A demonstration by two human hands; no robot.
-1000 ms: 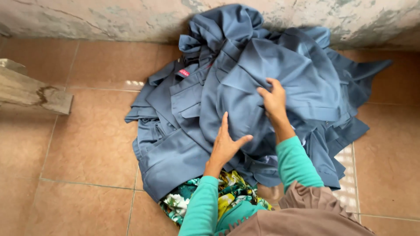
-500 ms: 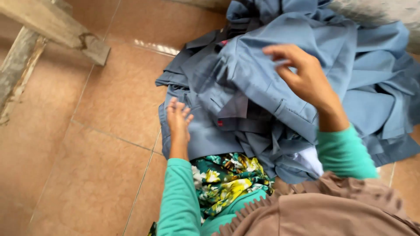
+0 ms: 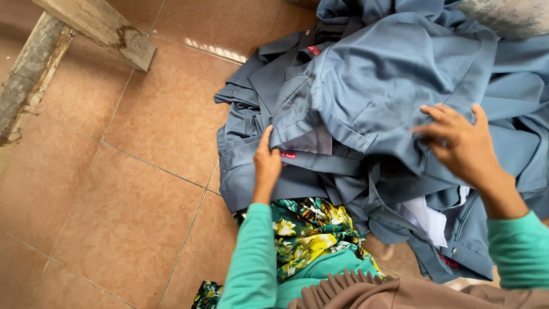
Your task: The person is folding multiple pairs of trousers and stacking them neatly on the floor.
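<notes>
A heap of grey-blue garments [image 3: 372,97] with small red tags lies on the tiled floor in front of me. My left hand [image 3: 266,163] pinches the lower edge of the topmost grey-blue piece near a red tag. My right hand [image 3: 460,143] rests on the same cloth further right, fingers spread and curling into the fabric. Both arms wear teal sleeves. A floral green and yellow cloth [image 3: 306,229] shows just below the pile, over my lap.
Brown floor tiles [image 3: 131,189] stretch to the left. A worn wooden bench leg and beam [image 3: 68,40] stand at the upper left. A rough grey wall [image 3: 509,14] is at the upper right. White fabric [image 3: 426,217] peeks out under the pile.
The view has shifted closer and to the left. My left hand moved from flat on the pile to gripping a cloth edge; my right hand slid to the right over the fabric.
</notes>
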